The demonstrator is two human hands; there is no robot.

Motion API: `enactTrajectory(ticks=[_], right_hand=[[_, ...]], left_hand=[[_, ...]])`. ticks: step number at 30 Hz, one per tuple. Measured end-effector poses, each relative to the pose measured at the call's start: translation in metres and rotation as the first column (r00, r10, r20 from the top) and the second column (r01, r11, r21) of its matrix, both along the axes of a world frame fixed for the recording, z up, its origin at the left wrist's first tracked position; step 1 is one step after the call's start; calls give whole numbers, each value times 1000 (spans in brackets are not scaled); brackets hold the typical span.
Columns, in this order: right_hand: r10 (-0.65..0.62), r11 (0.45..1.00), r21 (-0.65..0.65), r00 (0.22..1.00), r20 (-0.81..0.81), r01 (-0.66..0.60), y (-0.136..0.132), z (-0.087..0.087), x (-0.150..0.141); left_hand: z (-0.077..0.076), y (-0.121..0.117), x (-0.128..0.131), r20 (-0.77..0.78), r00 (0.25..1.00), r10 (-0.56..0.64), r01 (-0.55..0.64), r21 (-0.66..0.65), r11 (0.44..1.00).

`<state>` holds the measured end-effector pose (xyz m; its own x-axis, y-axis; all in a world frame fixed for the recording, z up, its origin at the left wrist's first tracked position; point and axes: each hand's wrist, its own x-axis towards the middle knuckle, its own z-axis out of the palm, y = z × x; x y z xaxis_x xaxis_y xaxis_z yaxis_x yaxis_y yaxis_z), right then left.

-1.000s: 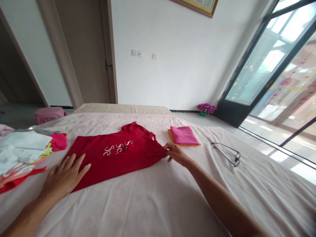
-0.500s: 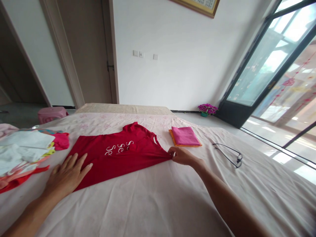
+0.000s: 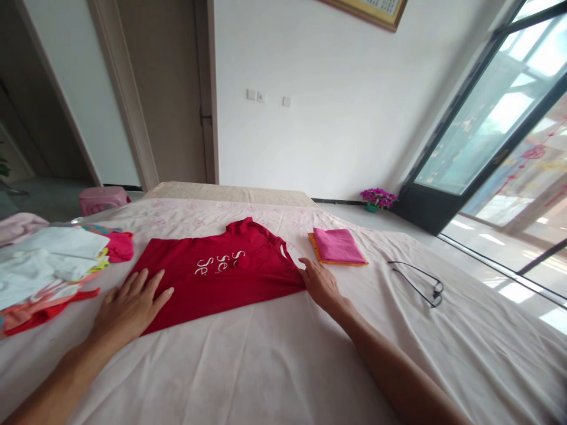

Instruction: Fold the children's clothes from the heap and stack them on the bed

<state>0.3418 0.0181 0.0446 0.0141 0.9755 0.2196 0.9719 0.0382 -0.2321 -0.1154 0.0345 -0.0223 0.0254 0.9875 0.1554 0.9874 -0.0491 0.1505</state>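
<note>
Pale pink floral sheet (image 3: pixel 248 366), wrinkled, under clothes. Dark red T-shirt (image 3: pixel 221 289) with white lettering lies spread on sheet. Mostly white clothes pile (image 3: pixel 48 260) left of shirt. Left hand (image 3: pixel 133 304) flat on shirt's left end, fingers spread. Right hand (image 3: pixel 321 286) touches shirt's right end; cannot tell if pinching. Folded pink cloth (image 3: pixel 338 245) atop orange cloth (image 3: pixel 312 243), near right hand. Dark-framed eyeglasses (image 3: pixel 437 290) farther right.

The shirt (image 3: pixel 261 289) is deep red with white lettering (image 3: pixel 224 260). Pink flower motifs dot the far part of the pale pinkish sheet (image 3: pixel 248 372). Right, a pink cloth (image 3: pixel 339 245) tops an orange one (image 3: pixel 312 243); left, the clothes pile (image 3: pixel 53 254) mixes white, pink, yellow and red
</note>
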Motion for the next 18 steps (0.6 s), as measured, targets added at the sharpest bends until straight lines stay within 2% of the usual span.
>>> enactTrajectory(ticks=[3,5,8,11,15,18], right_hand=[[-33,999,-2,999,-33,33,-3,5,4],[-45,994,-107,996,-82,36,-6,12,10],[7,969,-243,988,-152,-44,-9,18,22],[60,968,-224,974,-217,-110,-9,14,32],[50,981,-165,955,-292,-101,-4,5,40],[84,976,-150,908,-411,-159,0,3,44]], left_hand=[[3,-3,4,-86,995,51,-48,41,998],[4,-4,6,-98,994,52,-47,49,998],[3,-4,5,-80,995,61,-57,52,997],[2,-3,4,-61,996,58,-55,49,997],[2,-3,4,-61,997,51,-48,60,997],[2,-3,4,-89,994,58,-53,59,997]])
